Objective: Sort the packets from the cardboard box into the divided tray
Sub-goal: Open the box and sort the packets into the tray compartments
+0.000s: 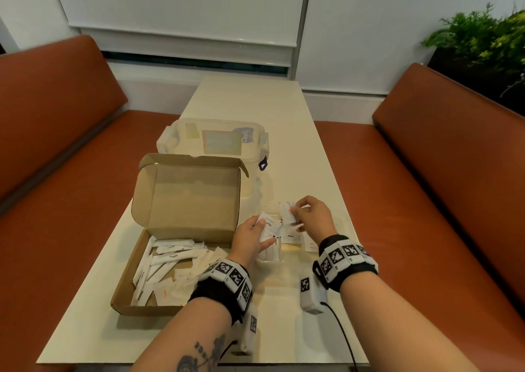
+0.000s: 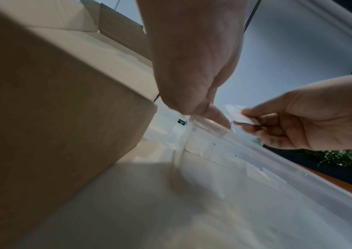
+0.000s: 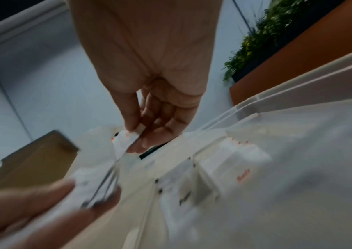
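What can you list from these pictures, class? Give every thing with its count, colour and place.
cardboard box: one, brown, lid open, left on the table
packets in the box: many, white, loose pile
divided tray: one, clear, right of the box, some packets inside
held packets: a few, white, above the tray
lidded tub: one, clear, behind the box
table: one, cream
benches: two, orange-brown, either side
plant: one, green, far right
wrist bands: two, black with markers
left hand: holds packets
right hand: pinches one packet

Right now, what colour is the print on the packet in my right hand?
Red-orange print on a white packet, clearest in the head view.
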Tool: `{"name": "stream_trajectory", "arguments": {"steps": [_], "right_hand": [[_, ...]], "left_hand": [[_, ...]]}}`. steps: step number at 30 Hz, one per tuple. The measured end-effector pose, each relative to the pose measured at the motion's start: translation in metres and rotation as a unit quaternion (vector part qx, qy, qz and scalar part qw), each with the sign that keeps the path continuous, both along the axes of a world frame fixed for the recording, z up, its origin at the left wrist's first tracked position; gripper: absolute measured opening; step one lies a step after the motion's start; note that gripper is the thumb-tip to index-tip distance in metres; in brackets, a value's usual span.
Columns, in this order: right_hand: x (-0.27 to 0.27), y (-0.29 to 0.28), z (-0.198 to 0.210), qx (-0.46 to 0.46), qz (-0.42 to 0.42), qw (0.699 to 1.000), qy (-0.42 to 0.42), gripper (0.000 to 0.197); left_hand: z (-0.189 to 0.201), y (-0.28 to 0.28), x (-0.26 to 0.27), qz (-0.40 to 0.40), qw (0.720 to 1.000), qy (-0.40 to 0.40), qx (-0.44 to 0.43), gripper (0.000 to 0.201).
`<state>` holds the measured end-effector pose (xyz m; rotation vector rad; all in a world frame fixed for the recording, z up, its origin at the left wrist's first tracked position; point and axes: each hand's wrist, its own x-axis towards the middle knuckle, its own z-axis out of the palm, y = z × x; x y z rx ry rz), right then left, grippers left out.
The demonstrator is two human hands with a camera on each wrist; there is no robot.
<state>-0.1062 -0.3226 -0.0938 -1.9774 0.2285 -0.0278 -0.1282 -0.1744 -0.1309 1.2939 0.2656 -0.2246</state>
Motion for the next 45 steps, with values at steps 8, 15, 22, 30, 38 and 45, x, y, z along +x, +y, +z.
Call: {"name": "stream_trajectory", "arguments": {"steps": [8, 15, 22, 30, 38, 45], "right_hand": [[-0.007, -0.058, 0.004, -0.141, 0.041, 0.986, 0.078, 0.005], [-0.011, -0.049, -0.022, -0.304, 0.077, 0.944, 0.1, 0.005], [-0.012, -0.048, -0.031, -0.366, 0.106, 0.916, 0.121, 0.015], [-0.019, -0.046, -0.036, -0.384, 0.098, 0.916, 0.062, 0.015], [-0.019, -0.045, -0.039, -0.411, 0.104, 0.903, 0.066, 0.034], [-0.017, -0.014, -0.011, -0.261, 0.055, 0.962, -0.05, 0.015]], "left_hand": [[-0.01, 0.001, 0.005, 0.012, 1.0, -0.001, 0.005, 0.036], [-0.015, 0.001, 0.009, 0.01, 1.0, -0.006, 0.015, 0.032], [-0.01, 0.002, 0.009, -0.006, 0.998, -0.003, 0.06, 0.011], [-0.009, 0.0, 0.006, 0.006, 0.999, -0.01, 0.034, 0.037], [-0.01, 0.0, 0.005, 0.003, 1.0, -0.006, 0.024, 0.036], [-0.005, 0.0, 0.005, -0.009, 0.999, -0.004, 0.036, 0.017]]}}
